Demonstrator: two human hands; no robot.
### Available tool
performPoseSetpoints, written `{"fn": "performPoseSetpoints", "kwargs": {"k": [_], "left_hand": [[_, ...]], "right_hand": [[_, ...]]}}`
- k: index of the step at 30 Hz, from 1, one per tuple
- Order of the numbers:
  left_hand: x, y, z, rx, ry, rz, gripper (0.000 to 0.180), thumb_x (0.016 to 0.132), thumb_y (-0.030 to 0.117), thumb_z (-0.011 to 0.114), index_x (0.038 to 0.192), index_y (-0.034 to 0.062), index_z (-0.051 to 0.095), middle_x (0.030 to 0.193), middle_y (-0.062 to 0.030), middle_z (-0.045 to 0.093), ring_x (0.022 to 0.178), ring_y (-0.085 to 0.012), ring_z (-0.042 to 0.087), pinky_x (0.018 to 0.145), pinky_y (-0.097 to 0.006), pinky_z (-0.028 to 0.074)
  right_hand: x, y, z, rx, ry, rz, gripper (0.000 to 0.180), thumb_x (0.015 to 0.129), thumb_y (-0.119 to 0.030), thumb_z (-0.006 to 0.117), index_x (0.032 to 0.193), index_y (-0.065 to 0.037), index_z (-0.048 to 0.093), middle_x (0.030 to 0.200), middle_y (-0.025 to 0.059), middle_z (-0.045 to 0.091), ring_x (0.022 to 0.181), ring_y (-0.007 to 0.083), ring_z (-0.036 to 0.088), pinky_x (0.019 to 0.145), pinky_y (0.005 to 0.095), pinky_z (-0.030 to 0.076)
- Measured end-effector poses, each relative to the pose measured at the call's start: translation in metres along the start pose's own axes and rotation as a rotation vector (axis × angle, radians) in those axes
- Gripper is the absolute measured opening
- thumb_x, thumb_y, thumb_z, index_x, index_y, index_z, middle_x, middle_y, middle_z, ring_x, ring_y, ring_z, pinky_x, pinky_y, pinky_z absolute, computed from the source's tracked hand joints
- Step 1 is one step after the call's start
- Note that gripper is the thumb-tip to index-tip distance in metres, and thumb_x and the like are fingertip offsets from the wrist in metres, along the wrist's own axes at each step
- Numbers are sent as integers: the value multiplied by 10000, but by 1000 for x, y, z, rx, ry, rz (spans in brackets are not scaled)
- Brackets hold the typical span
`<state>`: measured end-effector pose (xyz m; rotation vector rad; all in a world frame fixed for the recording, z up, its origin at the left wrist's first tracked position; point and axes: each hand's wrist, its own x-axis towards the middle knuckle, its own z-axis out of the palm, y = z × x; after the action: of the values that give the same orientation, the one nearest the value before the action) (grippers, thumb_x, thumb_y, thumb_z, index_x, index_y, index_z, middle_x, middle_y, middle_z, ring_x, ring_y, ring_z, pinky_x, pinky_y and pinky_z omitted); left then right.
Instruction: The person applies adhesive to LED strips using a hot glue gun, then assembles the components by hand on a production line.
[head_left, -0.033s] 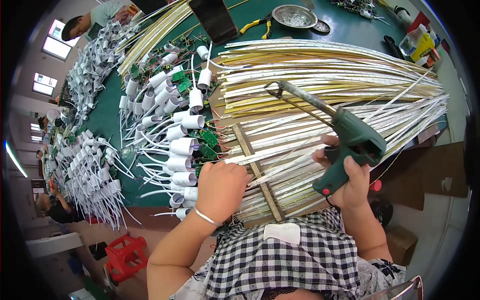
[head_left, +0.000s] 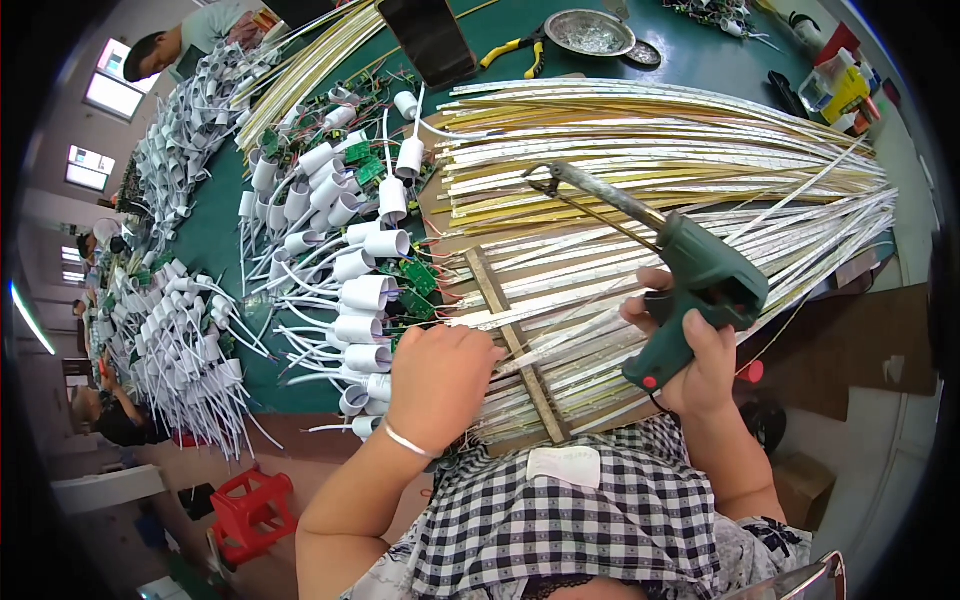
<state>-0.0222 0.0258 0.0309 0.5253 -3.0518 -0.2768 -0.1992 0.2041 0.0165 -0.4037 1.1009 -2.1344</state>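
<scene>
View from above a person seated at a green desk point(head_left: 215, 240), wearing a checked apron. The right hand point(head_left: 690, 350) is wrapped around the handle of a green soldering gun point(head_left: 700, 290), grip closed firmly on it, one finger by the trigger. The gun is lifted clear of the work, its long metal tip point(head_left: 560, 180) angled up and to the left, pointing away from the body, likely to keep the hot end off the strips. The left hand point(head_left: 440, 385) lies curled, knuckles up, on the near ends of a wide fan of pale LED strips point(head_left: 650, 170), its grip closed; what the fingers pinch underneath cannot be seen. It seems to be pressing the strip ends flat. The strips spread across the desk to the right and lie over a wooden slat point(head_left: 515, 345) that runs crosswise near their ends, apparently holding them in a row. Just left of the hand are white tube caps point(head_left: 370, 295) with small green circuit boards point(head_left: 420, 280) and thin wires, lined up against the strip ends. More white caps are heaped point(head_left: 180, 340) along the desk's left edge. At the far side lie yellow-handled pliers point(head_left: 515, 50), a metal dish point(head_left: 590, 32) and a dark phone point(head_left: 425, 40). Another person point(head_left: 180, 40) leans in at the top left. A red stool point(head_left: 250, 510) stands on the floor below.
</scene>
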Motion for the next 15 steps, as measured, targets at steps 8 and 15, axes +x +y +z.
{"fn": "performPoseSetpoints", "kwargs": {"k": [8,15], "left_hand": [[5,-18,-11,75,156,-27,105,754,157,694,834,106,649,803,-18,622,784,-204,540,778,-370,335],[15,-10,5,-75,102,59,28,752,109,647,779,105,646,692,-34,594,777,-222,539,759,-376,356]], "right_hand": [[19,18,5,49,-2,44,591,855,-233,614,1350,-9,382,1235,186,529,1084,295,556,984,456,426],[22,14,-2,91,-15,31,584,854,-207,625,1338,17,387,1242,199,529,1146,294,537,1026,456,396]]}}
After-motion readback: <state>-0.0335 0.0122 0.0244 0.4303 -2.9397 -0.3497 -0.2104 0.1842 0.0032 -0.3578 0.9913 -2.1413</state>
